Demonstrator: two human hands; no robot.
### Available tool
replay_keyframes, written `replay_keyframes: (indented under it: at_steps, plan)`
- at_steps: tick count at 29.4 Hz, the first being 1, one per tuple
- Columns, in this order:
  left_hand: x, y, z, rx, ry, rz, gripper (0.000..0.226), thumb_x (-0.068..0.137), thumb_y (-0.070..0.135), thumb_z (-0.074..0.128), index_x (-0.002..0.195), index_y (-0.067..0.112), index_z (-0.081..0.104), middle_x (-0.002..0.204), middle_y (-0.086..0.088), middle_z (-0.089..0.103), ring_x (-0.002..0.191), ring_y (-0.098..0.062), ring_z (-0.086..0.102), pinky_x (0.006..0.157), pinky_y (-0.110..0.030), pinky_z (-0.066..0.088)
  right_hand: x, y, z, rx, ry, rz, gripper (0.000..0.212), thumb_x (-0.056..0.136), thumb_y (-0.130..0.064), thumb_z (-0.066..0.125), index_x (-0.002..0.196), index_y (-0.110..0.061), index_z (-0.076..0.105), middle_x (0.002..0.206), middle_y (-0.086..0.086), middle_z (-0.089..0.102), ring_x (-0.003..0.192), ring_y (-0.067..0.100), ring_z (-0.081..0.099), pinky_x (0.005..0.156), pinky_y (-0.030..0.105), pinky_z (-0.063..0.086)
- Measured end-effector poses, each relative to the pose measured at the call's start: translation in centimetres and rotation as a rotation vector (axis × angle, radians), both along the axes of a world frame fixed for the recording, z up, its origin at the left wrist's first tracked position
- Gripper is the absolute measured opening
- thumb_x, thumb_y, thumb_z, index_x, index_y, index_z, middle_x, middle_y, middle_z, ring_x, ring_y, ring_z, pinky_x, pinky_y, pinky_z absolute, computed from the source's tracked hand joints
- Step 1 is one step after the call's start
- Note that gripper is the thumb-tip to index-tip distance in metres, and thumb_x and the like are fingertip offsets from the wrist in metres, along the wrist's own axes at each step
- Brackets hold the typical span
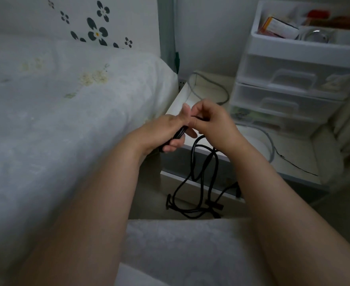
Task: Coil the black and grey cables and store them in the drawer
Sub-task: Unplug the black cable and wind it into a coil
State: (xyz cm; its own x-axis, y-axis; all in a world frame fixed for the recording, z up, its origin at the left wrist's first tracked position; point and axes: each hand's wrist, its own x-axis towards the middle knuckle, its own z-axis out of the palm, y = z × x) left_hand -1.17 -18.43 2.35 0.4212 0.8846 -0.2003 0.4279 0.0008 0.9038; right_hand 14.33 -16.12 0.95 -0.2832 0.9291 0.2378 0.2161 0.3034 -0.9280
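Black cable (209, 168) dangling in loose loops to floor; grey cable (270, 139) slack on nightstand

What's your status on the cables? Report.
Left hand grips bunched black cable; right hand pinches a strand. Rest dangles to floor. Grey cable untouched on nightstand.

We're in a home bedroom: a bed (67, 112) under a pale floral quilt fills the left, a flower-print pillow (83, 19) stands at its head, and a clear plastic drawer unit (289, 79) sits on a white bedside table (293, 162) to the right.
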Motion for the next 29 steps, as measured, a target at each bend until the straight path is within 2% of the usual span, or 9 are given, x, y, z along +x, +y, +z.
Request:
replay_keyframes:
  at_steps: [4,7,12,16,19,22,25,27,29]
  plan:
    - [0.1,-0.4,0.4,-0.014,0.017,-0.126,0.076,0.072,0.060,0.060,0.104,-0.009,0.061,0.046,0.005,0.036,0.040,-0.011,0.030,0.040,-0.020,0.030,0.8,0.2,0.3,-0.148,0.211,0.175,0.006,0.092,-0.008,0.057,0.089,-0.013,0.054,0.061,-0.005,0.057,0.053,0.008,0.053,0.054,0.021,0.045]
    - [-0.1,-0.8,1.0,-0.026,-0.044,-0.122,0.069,0.076,0.061,0.050,0.101,0.000,0.066,0.042,0.005,0.035,0.035,-0.009,0.028,0.039,-0.020,0.028,1.3,0.2,0.1,-0.154,0.106,0.131,0.021,0.088,-0.031,0.063,0.086,-0.012,0.054,0.069,0.011,0.059,0.051,0.015,0.051,0.060,0.030,0.043]
    - [-1.1,-0.9,2.2,-0.084,-0.213,-0.075,0.090,0.075,0.073,0.025,0.101,-0.003,0.066,0.039,0.004,0.030,0.031,-0.008,0.024,0.039,-0.021,0.024,1.2,-0.7,0.5,-0.202,-0.192,0.160,0.059,0.080,-0.066,0.031,0.069,-0.012,0.051,0.063,-0.001,0.051,0.054,0.004,0.047,0.064,0.017,0.040]
    - [-2.1,-0.6,2.3,-0.153,-0.445,0.016,0.079,0.098,0.055,0.020,0.104,-0.012,0.061,0.036,0.004,0.030,0.028,-0.008,0.022,0.036,-0.019,0.022,1.6,0.0,-0.3,-0.351,-0.099,0.327,0.027,0.087,-0.030,0.062,0.070,-0.015,0.048,0.069,0.007,0.045,0.057,0.009,0.045,0.063,0.022,0.042]
    - [-2.1,-0.3,2.3,-0.178,-0.713,0.065,0.066,0.103,0.042,0.020,0.083,0.004,0.070,0.033,0.007,0.030,0.025,-0.006,0.024,0.034,-0.017,0.025,1.5,0.4,-1.2,-0.286,-0.160,0.327,0.015,0.081,-0.014,0.071,0.085,-0.012,0.056,0.076,0.001,0.056,0.071,0.010,0.054,0.074,0.027,0.047]
    - [-2.5,0.1,2.4,-0.132,-1.056,0.213,0.064,0.103,0.038,0.018,0.085,0.004,0.070,0.033,0.008,0.031,0.026,-0.005,0.025,0.034,-0.019,0.024,1.6,0.5,-1.5,-0.354,-0.532,0.403,0.046,0.074,-0.033,0.077,0.113,-0.021,0.054,0.107,-0.002,0.062,0.101,0.014,0.058,0.092,0.031,0.045]
    - [-2.7,0.4,2.2,-0.090,-1.286,0.487,0.060,0.103,0.037,0.019,0.091,0.002,0.066,0.037,0.007,0.030,0.030,-0.006,0.024,0.036,-0.019,0.024,1.4,-0.2,-1.4,-0.484,-0.889,0.544,0.081,0.074,-0.042,0.075,0.142,-0.024,0.034,0.142,-0.002,0.045,0.131,0.017,0.041,0.106,0.026,0.031]
    - [-2.7,0.6,1.9,-0.055,-1.296,0.585,0.058,0.103,0.037,0.018,0.095,0.003,0.065,0.038,0.007,0.030,0.032,-0.007,0.023,0.038,-0.019,0.025,1.2,-0.7,-1.6,-0.464,-0.962,0.519,0.094,0.075,-0.043,0.075,0.149,-0.023,0.020,0.152,-0.002,0.031,0.139,0.018,0.031,0.106,0.025,0.024]
    - [-2.9,0.5,1.9,-0.050,-1.184,0.568,0.059,0.103,0.039,0.018,0.096,0.003,0.065,0.038,0.007,0.029,0.032,-0.007,0.022,0.039,-0.020,0.024,1.1,-1.0,-1.6,-0.366,-0.852,0.423,0.094,0.077,-0.047,0.071,0.150,-0.023,0.017,0.154,-0.002,0.028,0.139,0.017,0.030,0.103,0.024,0.023]
